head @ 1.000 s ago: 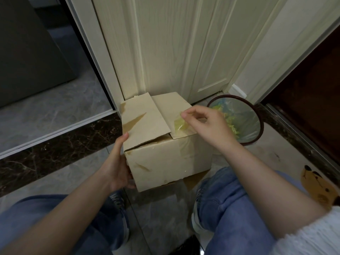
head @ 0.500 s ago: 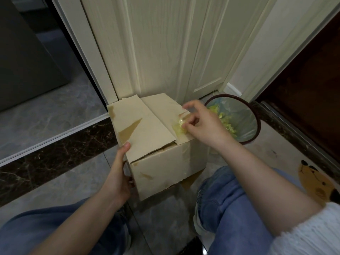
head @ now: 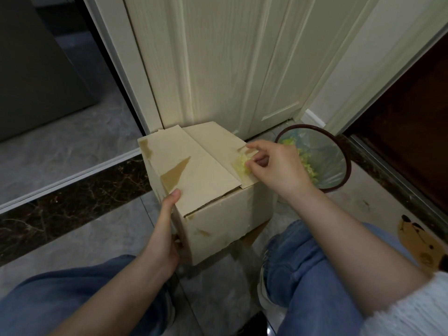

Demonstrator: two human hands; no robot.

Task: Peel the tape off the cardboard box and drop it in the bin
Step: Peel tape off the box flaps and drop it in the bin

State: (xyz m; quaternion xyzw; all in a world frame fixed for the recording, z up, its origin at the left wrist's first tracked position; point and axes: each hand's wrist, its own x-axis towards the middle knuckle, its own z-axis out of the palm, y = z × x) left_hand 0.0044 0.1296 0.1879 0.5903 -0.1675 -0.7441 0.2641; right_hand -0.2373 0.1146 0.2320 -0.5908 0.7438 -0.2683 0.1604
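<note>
A pale cardboard box [head: 218,214] stands on the floor against a door, its top flaps folded over. At the right edge of the top flap, my right hand [head: 276,168] pinches a crumpled yellowish piece of tape [head: 242,166] that still clings to the flap. My left hand [head: 164,236] holds the box's near left corner, thumb up on the flap edge and fingers behind the side. Darker brown patches mark the flaps where the surface is torn. A round dark-rimmed bin [head: 339,170] with a clear liner stands just right of the box, with yellow-green scraps inside.
The cream door [head: 230,69] rises right behind the box. My knees in blue jeans [head: 303,263] flank the box. A mat with a cartoon dog [head: 419,243] lies at the right. A dark doorway opens at the far right, and a dark marble floor strip runs at the left.
The tape piece, lifted and stretched a second ago, is now bunched against the flap under my right fingers. The view has shifted a little; my left hand stays on the box corner.
</note>
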